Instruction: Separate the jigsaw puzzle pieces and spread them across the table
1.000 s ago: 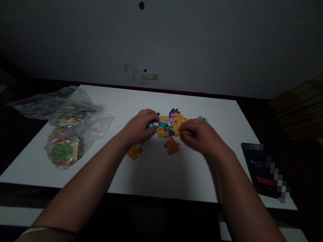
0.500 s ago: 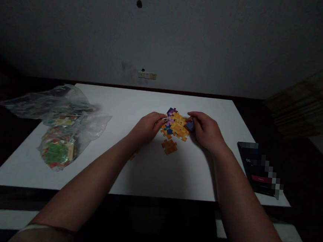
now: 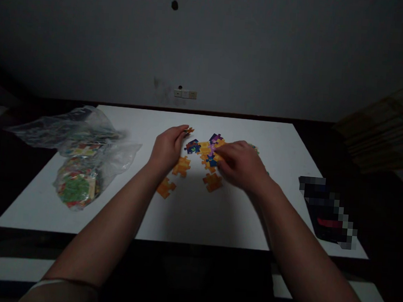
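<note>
My left hand (image 3: 169,146) is closed with a small orange puzzle piece (image 3: 189,130) pinched at its fingertips. Just right of it lies a dark blue puzzle piece (image 3: 192,146) with green and red marks. My right hand (image 3: 240,164) reaches over the pile of orange, purple and blue puzzle pieces (image 3: 206,148), its fingers bent and closed at a purple puzzle piece (image 3: 212,146). That hand covers part of the pile. Nearer me lie three loose orange puzzle pieces (image 3: 213,182), apart from the pile. Behind the right hand, greenish pieces (image 3: 254,148) peek out.
On the left of the white table (image 3: 182,219), a clear plastic bag (image 3: 124,156) holds colourful pieces, with a green one (image 3: 76,190) on show. A dark flat item (image 3: 322,211), partly blurred out, lies by the right edge. A wall stands behind the table.
My left hand has moved left, away from the pile, and now pinches an orange piece. My right hand has shifted left onto the pile. A dark blue piece now lies left of the pile.
</note>
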Action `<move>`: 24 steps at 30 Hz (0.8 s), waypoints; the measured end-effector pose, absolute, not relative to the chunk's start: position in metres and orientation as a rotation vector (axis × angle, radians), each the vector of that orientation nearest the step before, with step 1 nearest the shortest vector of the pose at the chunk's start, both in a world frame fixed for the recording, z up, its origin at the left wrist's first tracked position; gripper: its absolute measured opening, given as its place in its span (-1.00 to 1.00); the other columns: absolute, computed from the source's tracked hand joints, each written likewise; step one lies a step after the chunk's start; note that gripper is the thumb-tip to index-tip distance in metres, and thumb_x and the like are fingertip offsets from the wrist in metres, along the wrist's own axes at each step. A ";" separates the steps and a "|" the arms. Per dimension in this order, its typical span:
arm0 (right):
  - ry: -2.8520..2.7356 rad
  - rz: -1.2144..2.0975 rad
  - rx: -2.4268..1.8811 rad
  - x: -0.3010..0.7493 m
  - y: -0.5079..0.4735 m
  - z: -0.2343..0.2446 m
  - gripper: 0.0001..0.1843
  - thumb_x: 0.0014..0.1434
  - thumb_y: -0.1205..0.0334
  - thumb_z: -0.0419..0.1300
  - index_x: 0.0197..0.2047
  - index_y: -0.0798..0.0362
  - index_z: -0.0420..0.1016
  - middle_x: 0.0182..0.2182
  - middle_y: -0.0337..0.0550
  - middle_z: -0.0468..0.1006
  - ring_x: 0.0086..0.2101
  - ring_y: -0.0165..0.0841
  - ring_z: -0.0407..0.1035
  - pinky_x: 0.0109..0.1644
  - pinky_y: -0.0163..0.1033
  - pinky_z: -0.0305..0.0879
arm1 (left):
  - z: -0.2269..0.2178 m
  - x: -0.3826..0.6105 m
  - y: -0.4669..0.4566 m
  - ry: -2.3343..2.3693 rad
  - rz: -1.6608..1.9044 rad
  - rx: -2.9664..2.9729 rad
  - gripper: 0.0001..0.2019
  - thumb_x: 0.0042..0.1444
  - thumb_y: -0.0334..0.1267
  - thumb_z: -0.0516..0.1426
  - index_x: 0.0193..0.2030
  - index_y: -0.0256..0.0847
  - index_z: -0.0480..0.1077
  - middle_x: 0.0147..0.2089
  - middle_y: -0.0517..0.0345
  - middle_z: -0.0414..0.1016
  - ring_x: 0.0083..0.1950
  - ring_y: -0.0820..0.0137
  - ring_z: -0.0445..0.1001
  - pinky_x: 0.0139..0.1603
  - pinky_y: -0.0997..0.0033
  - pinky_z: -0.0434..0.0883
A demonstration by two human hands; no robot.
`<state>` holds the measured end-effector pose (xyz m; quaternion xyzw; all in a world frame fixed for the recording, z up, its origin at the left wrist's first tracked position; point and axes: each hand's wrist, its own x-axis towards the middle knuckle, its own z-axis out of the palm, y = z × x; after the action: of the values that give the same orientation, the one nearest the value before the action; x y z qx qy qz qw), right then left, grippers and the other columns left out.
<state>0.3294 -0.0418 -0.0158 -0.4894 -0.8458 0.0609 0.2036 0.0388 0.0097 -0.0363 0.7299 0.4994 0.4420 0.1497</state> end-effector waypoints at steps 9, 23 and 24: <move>-2.622 0.221 -1.226 0.318 -0.041 -0.014 -0.58 0.47 0.27 0.22 0.27 -0.10 0.76 0.29 0.01 0.73 0.27 0.07 0.55 0.41 0.25 0.44 | -0.057 0.026 0.024 1.313 1.035 2.205 -0.76 0.32 -0.31 0.27 -0.01 0.06 0.77 0.11 0.07 0.82 0.22 0.07 0.71 0.39 -0.21 0.60; -2.245 0.292 -1.560 0.341 -0.046 -0.010 -0.65 0.58 0.11 0.08 0.13 -0.12 0.72 -0.01 -0.01 0.83 -0.06 -0.04 0.70 0.02 0.04 0.54 | -0.057 0.020 0.022 1.453 1.051 2.241 -0.67 0.26 -0.38 0.20 0.07 -0.04 0.70 0.15 -0.04 0.77 0.22 0.03 0.68 0.40 -0.22 0.58; -2.237 0.310 -1.542 0.342 -0.046 -0.011 -0.66 0.57 0.11 0.11 0.15 -0.13 0.72 0.00 -0.02 0.83 -0.07 -0.05 0.70 0.02 0.04 0.55 | -0.059 0.019 0.023 1.473 1.019 2.270 -0.67 0.28 -0.38 0.19 0.08 -0.03 0.70 0.17 -0.04 0.77 0.25 0.01 0.67 0.43 -0.25 0.55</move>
<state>0.3415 -0.0460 -0.0114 -0.5524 -0.8011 0.1109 0.2021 0.0191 0.0228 -0.0591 0.7790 0.5053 0.3498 0.1246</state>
